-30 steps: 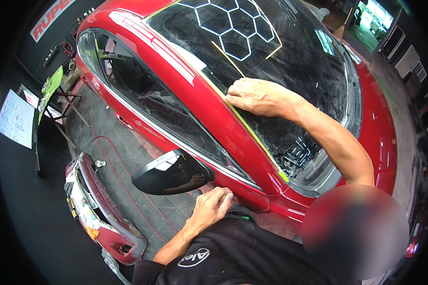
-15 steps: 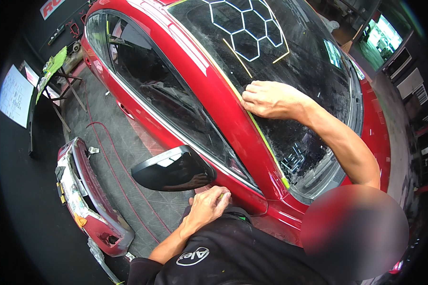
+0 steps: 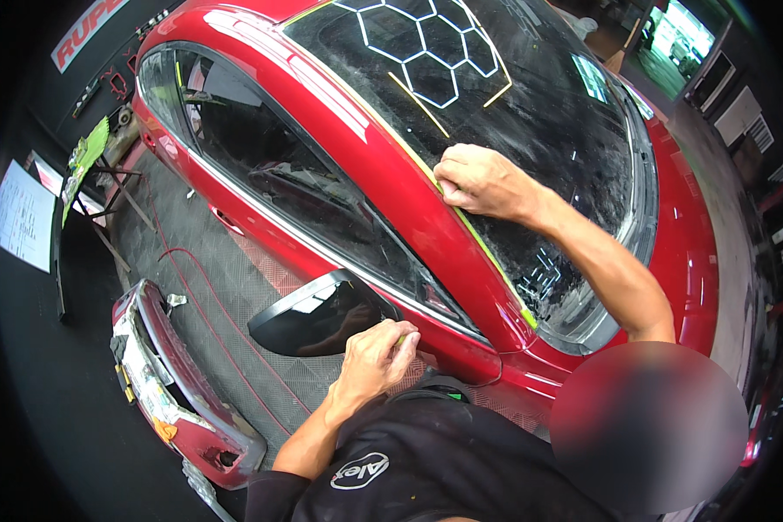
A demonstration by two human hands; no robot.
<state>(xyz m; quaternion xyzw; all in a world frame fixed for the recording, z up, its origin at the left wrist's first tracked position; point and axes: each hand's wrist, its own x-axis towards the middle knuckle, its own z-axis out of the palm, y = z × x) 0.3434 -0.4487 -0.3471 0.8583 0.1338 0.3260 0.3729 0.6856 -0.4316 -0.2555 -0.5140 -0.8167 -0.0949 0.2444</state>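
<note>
Tape work at a windscreen edge, with clock positions read from the frame's centre. A yellow-green tape strip [image 3: 500, 274] is laid along the margin between the windscreen [image 3: 574, 148] and the red pillar [image 3: 383, 183], from about 11 o'clock down to 4 o'clock. At between 1 and 2 o'clock, its line is met by the right hand [image 3: 474, 180], whose fingers are curled; whether the tape is clamped or merely pressed cannot be told, the fingertips being hidden. At 6 o'clock, just beside the dark door mirror [image 3: 322, 317], thumb and fingers of the left hand [image 3: 374, 357] are closed on a small yellowish item [image 3: 401, 339], largely concealed.

The tape is judged to be light, thin, limp and tacky, easily creased or torn. It is best taken at an end, such as the broader-looking one at 4 o'clock, and supported by a fingertip along its length.

Counted: two hands, one edge strip, one door mirror, one detached yellow strip [image 3: 418, 104] at 12 o'clock, one loose bumper [image 3: 202, 442] near 8 o'clock, and one paper sheet [image 3: 24, 216] near 9 o'clock. Several pale hexagonal outlines [image 3: 424, 52] are seen at 12 o'clock; their total is not established, some being cut off.
</note>
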